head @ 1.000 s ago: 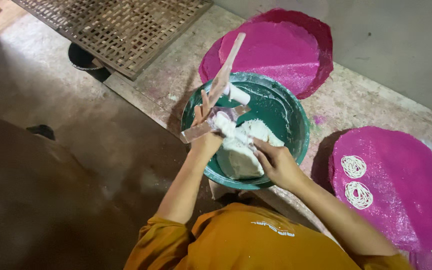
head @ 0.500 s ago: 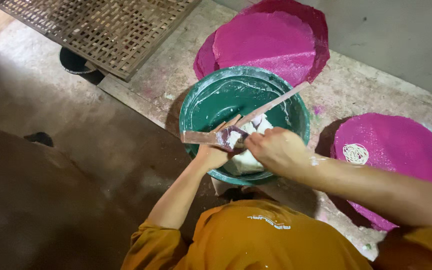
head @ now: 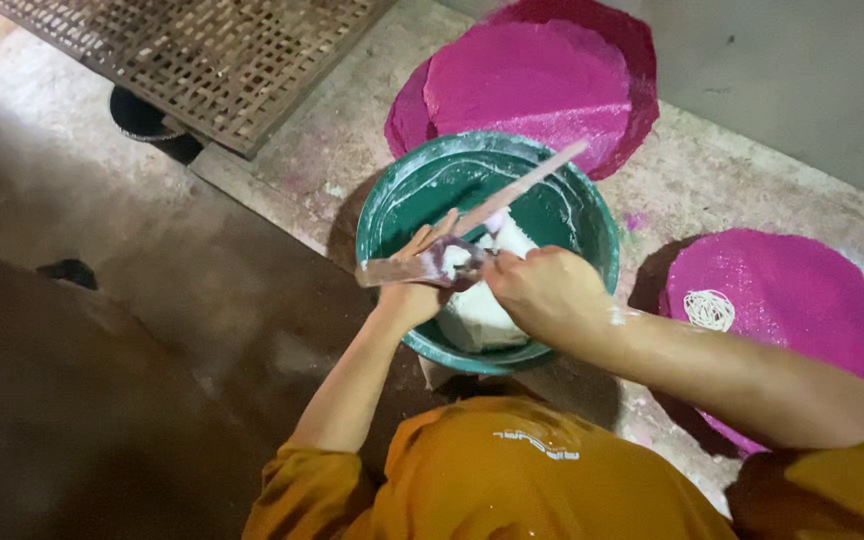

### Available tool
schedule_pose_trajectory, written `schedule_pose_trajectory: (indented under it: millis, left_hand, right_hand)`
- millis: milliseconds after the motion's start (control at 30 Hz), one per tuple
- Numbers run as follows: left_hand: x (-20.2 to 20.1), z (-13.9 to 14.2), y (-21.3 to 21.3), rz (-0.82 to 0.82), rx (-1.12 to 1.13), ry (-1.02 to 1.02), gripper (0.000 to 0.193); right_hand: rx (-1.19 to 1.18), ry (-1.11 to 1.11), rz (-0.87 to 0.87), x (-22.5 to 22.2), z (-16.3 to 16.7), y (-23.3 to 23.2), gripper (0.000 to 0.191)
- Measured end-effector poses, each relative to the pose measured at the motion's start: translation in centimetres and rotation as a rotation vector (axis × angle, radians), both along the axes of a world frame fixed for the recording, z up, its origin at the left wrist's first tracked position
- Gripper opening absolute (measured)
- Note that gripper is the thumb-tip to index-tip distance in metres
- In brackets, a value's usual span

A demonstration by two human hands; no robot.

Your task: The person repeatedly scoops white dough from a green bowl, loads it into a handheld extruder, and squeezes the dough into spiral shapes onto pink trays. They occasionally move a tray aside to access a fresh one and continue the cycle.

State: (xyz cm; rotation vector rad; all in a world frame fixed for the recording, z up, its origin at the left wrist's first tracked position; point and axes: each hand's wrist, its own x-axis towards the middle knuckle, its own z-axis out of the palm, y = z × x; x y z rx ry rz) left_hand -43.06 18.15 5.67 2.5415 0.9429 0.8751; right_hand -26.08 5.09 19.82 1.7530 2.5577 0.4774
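Both hands worked over one green basin [head: 572,215] of white dough [head: 477,315]. The left hand [head: 414,295] gripped one wooden press [head: 432,262]; the right hand [head: 542,290] curled against it. Three pink mats [head: 542,75] lay nearby.

Both forearms reach forward, orange sleeves pushed up; the left hand [head: 414,298] and right hand [head: 542,292] are curled closed, nearly touching.

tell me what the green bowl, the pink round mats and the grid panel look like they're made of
Green bowl: probably plastic, smooth, smeared white inside. Pink round mats: likely woven plastic mesh, fine glinting texture. Grid panel: seemingly woven bamboo or cane strips, matte tan lattice.
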Motion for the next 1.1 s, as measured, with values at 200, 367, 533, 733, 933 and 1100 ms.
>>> schedule_pose_trajectory:
  millis: [200, 367, 533, 733, 933, 1100]
  left_hand:
    - [-4.9, -0.3, 4.3, 0.363, -0.655, -0.59, 0.026]
    - [-1.5, -1.1, 0.8, -0.132, -1.158, -1.104, 0.028]
    - [6.4, -1.6, -9.2, -0.941, -1.666, -0.872, 0.024]
    - [9.3, 3.6, -12.9, -0.643, -1.423, -0.496, 0.07]
    - [11.8, 5.8, -15.4, -0.787, -0.703, 0.053, 0.037]
    - [14.4, 2.5, -18.8, -1.062, -0.899, -0.015, 0.04]
  right_hand:
    - [-0.317, 0.367, -0.263, 4.1, -0.2, -2.1, 0.023]
    - [-0.13, 0.833, 0.125, 5.3, -4.4, 0.5, 0.049]
    - [-0.349, 2.302, 0.464, 7.6, -5.2, -2.7, 0.113]
    - [0.17, 1.939, 0.24, 13.2, -0.7, -11.6, 0.086]
    - [0.217, 0.894, 0.104, 15.4, 1.6, -20.2, 0.042]
    - [0.364, 0.706, 0.229, 13.9, -0.4, -24.2, 0.04]
